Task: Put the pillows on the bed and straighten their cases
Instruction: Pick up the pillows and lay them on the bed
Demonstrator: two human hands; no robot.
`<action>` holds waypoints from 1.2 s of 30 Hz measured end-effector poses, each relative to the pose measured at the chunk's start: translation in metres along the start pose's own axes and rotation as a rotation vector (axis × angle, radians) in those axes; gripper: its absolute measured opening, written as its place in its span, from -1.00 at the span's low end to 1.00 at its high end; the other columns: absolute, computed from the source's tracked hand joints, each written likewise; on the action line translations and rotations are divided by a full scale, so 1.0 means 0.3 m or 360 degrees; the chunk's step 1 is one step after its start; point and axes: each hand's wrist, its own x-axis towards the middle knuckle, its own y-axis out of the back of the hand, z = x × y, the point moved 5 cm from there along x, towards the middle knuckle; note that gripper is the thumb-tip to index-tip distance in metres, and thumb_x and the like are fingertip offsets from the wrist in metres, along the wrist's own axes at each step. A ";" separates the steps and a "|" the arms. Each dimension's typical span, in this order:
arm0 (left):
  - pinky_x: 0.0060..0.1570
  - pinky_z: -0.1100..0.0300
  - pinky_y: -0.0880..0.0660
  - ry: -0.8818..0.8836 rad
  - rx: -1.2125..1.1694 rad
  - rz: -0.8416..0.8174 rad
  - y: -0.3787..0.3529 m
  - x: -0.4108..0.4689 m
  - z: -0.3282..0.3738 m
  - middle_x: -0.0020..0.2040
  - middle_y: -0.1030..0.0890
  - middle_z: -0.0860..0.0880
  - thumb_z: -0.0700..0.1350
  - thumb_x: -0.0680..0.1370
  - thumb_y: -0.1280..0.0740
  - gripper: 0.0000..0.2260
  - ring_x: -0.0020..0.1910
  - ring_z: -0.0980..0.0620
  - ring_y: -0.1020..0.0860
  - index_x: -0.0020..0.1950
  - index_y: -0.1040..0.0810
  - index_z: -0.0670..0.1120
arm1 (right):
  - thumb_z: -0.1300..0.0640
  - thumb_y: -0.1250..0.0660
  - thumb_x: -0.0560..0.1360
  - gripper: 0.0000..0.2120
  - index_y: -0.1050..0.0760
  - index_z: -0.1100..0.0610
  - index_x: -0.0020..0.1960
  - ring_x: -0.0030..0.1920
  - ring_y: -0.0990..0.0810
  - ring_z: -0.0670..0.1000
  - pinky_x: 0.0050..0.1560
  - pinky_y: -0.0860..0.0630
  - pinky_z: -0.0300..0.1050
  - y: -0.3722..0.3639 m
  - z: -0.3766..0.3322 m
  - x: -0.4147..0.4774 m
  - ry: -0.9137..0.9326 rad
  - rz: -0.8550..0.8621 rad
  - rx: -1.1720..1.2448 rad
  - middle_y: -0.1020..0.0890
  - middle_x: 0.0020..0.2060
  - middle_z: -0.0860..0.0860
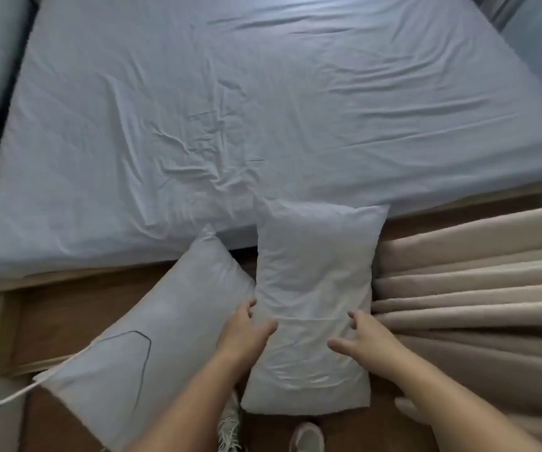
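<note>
A pale grey pillow (315,275) stands upright in front of me, its top leaning over the near edge of the bed (263,109). My left hand (246,331) clasps its left side and my right hand (367,337) clasps its right side, fingers spread around the pillow. A second pillow (152,321) in the same pale case lies tilted to the left, one corner against the mattress side. A thin dark cable runs across that second pillow's lower part. The bed carries a wrinkled light blue fitted sheet with nothing on top.
Beige curtain (475,288) folds hang close on the right of the held pillow. A wooden bed frame (67,278) and brown floor lie below the mattress. A white cord (8,398) trails at lower left. A shoe (307,437) and a fringed rug edge (228,429) sit by my feet.
</note>
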 end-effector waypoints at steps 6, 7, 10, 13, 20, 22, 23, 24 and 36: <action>0.27 -0.17 -0.37 0.0011 0.0361 0.0150 -0.301 0.645 -0.229 0.44 -0.20 -0.17 0.24 0.25 -0.47 0.01 0.35 -0.25 -0.31 0.52 0.08 0.12 | -0.31 -0.54 0.16 0.16 -0.03 0.08 0.54 0.45 -0.25 0.16 0.42 -0.28 0.11 -0.175 0.343 0.611 -0.0260 0.0219 0.0448 -0.26 0.48 0.10; 0.31 -0.16 -0.34 0.0013 0.0349 0.0150 -0.348 0.721 -0.274 0.47 -0.15 -0.17 0.27 0.23 -0.49 0.09 0.38 -0.25 -0.27 0.52 0.18 0.13 | -0.35 -0.55 0.10 0.25 0.02 0.08 0.55 0.46 -0.22 0.17 0.43 -0.26 0.13 -0.202 0.393 0.701 -0.0311 0.0264 0.0533 -0.23 0.50 0.11; 0.34 -0.13 -0.27 -0.0029 0.0471 0.0219 -0.465 0.863 -0.350 0.49 -0.11 -0.20 0.33 0.17 -0.50 0.25 0.41 -0.24 -0.20 0.50 0.34 0.03 | -0.47 -0.50 -0.04 0.44 0.17 0.05 0.56 0.49 -0.18 0.16 0.46 -0.21 0.12 -0.301 0.455 0.892 -0.0422 0.0346 0.0658 -0.14 0.53 0.09; 0.19 -0.15 -0.37 -0.0258 0.0687 0.0461 -0.528 0.905 -0.361 0.37 -0.29 -0.26 0.29 0.30 -0.45 0.13 0.29 -0.26 -0.33 0.52 0.25 -0.12 | -0.45 -0.51 0.00 0.25 -0.13 0.11 0.49 0.37 -0.40 0.12 0.37 -0.36 0.06 -0.363 0.472 0.976 -0.0292 0.0693 0.0717 -0.40 0.40 0.06; -0.02 -0.07 -0.49 -0.0407 0.0248 0.0420 -0.397 0.791 -0.259 0.05 -0.56 -0.08 -0.08 0.54 -0.31 -0.78 -0.01 -0.16 -0.55 0.13 -0.35 -0.05 | 0.01 -0.48 0.40 -0.56 -0.45 0.14 0.19 0.05 -0.57 0.15 -0.07 -0.38 -0.12 -0.227 0.360 0.756 -0.0273 0.1008 0.0826 -0.58 -0.03 0.05; -0.11 -0.06 -0.48 -0.0432 0.0184 0.0404 -0.296 0.682 -0.187 -0.11 -0.55 -0.06 -0.07 0.55 -0.28 -0.86 -0.13 -0.16 -0.54 -0.04 -0.31 -0.01 | -0.01 -0.46 0.41 -0.65 -0.45 0.09 0.09 -0.02 -0.58 0.15 -0.09 -0.42 -0.06 -0.136 0.260 0.599 -0.0249 0.1101 0.0794 -0.57 -0.10 0.01; -0.14 -0.08 -0.48 -0.0458 0.0161 0.0416 -0.238 0.630 -0.129 -0.16 -0.54 -0.07 -0.06 0.56 -0.28 -0.83 -0.17 -0.18 -0.53 -0.10 -0.29 -0.01 | -0.01 -0.46 0.41 -0.70 -0.45 0.08 0.02 -0.06 -0.58 0.16 -0.13 -0.41 -0.05 -0.069 0.197 0.523 -0.0228 0.1162 0.0759 -0.58 -0.15 0.00; -0.16 -0.10 -0.47 -0.0498 0.0118 0.0439 -0.175 0.581 -0.055 -0.19 -0.53 -0.09 -0.06 0.56 -0.29 -0.81 -0.20 -0.19 -0.52 -0.13 -0.27 -0.02 | -0.01 -0.46 0.41 -0.74 -0.44 0.06 -0.04 -0.10 -0.59 0.17 -0.19 -0.39 -0.07 0.016 0.121 0.451 -0.0198 0.1227 0.0725 -0.57 -0.21 -0.02; 0.21 -0.05 -0.36 -0.1013 -0.0286 0.1149 1.092 0.072 1.312 0.34 -0.39 -0.26 -0.08 0.57 -0.27 -0.58 0.26 -0.24 -0.43 0.37 -0.28 -0.19 | 0.01 -0.31 0.51 -0.61 -0.38 0.19 0.25 0.14 -0.53 0.23 0.13 -0.44 0.04 1.343 -1.426 -0.048 0.0636 0.1479 0.0583 -0.56 0.15 0.21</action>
